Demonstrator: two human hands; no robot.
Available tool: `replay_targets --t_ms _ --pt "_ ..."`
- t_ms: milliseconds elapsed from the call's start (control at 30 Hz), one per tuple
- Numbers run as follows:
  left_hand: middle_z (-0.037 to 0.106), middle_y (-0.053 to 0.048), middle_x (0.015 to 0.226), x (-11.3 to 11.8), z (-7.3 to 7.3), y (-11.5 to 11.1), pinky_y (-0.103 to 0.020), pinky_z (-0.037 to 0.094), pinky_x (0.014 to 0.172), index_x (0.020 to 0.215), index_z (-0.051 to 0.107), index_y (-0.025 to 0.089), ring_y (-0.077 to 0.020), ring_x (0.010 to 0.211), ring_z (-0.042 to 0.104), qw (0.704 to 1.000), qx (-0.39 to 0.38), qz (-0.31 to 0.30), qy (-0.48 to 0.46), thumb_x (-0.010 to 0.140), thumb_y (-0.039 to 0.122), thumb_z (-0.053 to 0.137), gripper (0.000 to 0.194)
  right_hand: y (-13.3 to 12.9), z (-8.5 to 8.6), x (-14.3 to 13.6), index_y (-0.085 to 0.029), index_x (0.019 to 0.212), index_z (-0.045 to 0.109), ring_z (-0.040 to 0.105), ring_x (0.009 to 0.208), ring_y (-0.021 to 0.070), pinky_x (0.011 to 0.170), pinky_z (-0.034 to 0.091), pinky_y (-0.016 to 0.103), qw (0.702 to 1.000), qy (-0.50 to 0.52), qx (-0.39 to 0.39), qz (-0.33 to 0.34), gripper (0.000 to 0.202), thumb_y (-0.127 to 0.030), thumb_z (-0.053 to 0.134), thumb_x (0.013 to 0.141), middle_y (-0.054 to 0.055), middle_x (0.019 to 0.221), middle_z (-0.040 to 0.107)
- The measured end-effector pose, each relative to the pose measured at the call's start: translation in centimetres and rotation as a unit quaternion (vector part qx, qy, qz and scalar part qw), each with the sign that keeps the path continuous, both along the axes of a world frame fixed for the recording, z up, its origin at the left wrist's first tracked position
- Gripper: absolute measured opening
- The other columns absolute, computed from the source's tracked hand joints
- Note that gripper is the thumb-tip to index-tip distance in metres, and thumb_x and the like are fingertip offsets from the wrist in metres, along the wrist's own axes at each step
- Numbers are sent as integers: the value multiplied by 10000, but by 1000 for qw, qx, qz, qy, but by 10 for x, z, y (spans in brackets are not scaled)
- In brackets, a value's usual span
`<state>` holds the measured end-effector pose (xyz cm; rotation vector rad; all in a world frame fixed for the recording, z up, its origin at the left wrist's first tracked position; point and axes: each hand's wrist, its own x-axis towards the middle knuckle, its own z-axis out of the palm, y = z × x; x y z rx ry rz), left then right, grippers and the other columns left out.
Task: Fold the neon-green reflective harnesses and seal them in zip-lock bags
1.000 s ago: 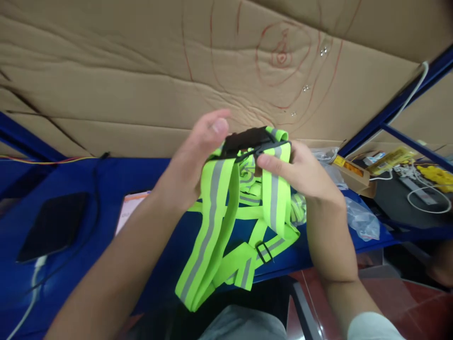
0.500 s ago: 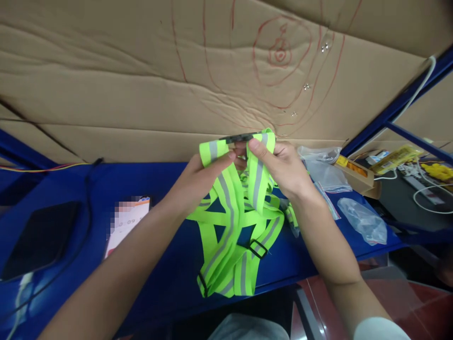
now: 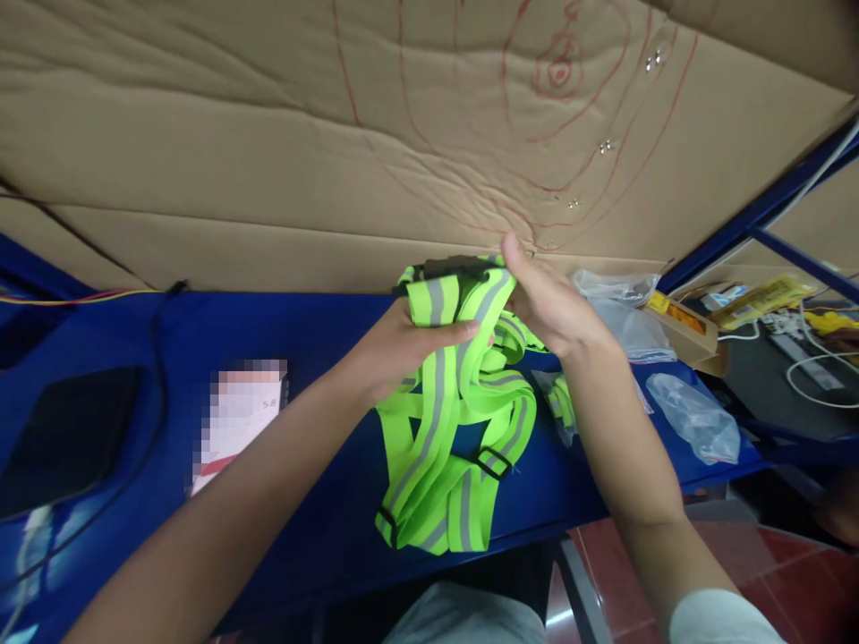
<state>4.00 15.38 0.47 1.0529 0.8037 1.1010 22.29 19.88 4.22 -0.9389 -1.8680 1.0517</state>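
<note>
Lying at the far left of a blue table (image 3: 201,331), a dark flat device (image 3: 71,438) sits near a black cable (image 3: 159,367) that curves along the tabletop. Next comes a phone (image 3: 234,429), its screen lit and partly blurred by blocks, just beyond the person's left forearm. At center, the left hand (image 3: 406,344) grips a green strap harness (image 3: 439,411) with silver stripes, thumb pressed across the front of the straps. The harness is raised at its top, where a black piece (image 3: 456,266) bridges the folds, while its lower loops, fitted with two black buckles (image 3: 495,462), reach down to the table's front edge. At its upper right side, the right hand (image 3: 547,304) has its thumb lifted; its fingers are hidden behind the straps, so whether they grip cannot be told. Behind them rises a cardboard panel (image 3: 201,161) marked with red curves. Just right of the harness lies a clear packet of green strap (image 3: 560,402), followed by a crumpled clear bag (image 3: 694,420) and a small cardboard box (image 3: 684,326).
</note>
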Motion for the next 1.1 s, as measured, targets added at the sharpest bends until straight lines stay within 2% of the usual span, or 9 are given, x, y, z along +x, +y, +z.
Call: replay_targets --t_ms 133,233,333,433,533,667,800,933,1100 --pt "814 -93 1101 4 -5 1 -452 661 900 1065 786 200 -305 1024 784 994 -72 -45 -68 760 318 915 351 -9 8 2 -208 905 719 635 587 121 518 542 241 988 108 -108 33 452 -621 854 782 -18 761 719" --pt "811 -98 1000 12 -7 -6 -394 670 814 983 792 179 -267 883 794 981 -101 -104 -126 817 377 863 268 -19 8 -6 -236 927 679 559 453 110 403 452 236 985 144 -93 4 392 -570 847 811 -55 656 668" --pt "813 -108 1083 22 -15 -14 -423 672 825 1078 780 203 -297 951 801 981 -84 -118 -129 832 401 844 322 -19 3 -14 -249 910 641 478 376 104 368 386 240 980 163 -100 -52 368 -594 766 873 -77 551 586" --pt "810 -117 1130 27 -33 -13 -522 644 936 1207 745 216 -328 1051 785 994 9 -108 -8 884 439 785 395 -12 -1 -15 -233 851 632 644 582 133 519 517 241 969 189 -93 -127 360 -574 747 865 -38 682 671" --pt "800 -104 1145 19 -45 2 -563 560 1083 1070 769 200 -337 1163 737 985 108 -87 103 838 439 826 338 -8 -2 -12 -224 860 649 752 932 198 780 615 286 967 194 -94 -137 303 -513 738 849 2 884 754" --pt "670 -106 1457 -6 -30 19 -533 506 1162 1276 722 248 -364 1388 607 973 165 -103 123 667 364 966 666 -7 1 -5 -222 910 664 753 1057 229 893 626 347 966 194 -82 -148 242 -462 680 881 12 969 774" --pt "479 -55 1660 -15 -7 13 -417 394 1265 1512 533 328 -310 1549 438 953 275 6 127 680 325 976 942 -7 1 -6 -220 935 656 746 1081 231 928 619 355 962 206 -57 -167 225 -441 667 894 11 995 772" --pt "752 -57 1288 -4 -1 0 -386 524 1094 1273 700 236 -293 1237 685 943 258 109 180 809 440 886 539 -15 2 -9 -226 984 666 741 1044 222 910 614 342 978 158 -47 -124 331 -552 616 952 21 994 755" --pt "757 -35 862 3 10 -7 -338 606 724 1020 755 213 -222 773 735 986 116 113 36 877 613 767 425 -31 12 -3 -254 1076 709 697 748 163 683 590 289 994 98 -46 25 453 -666 728 890 -6 874 729"
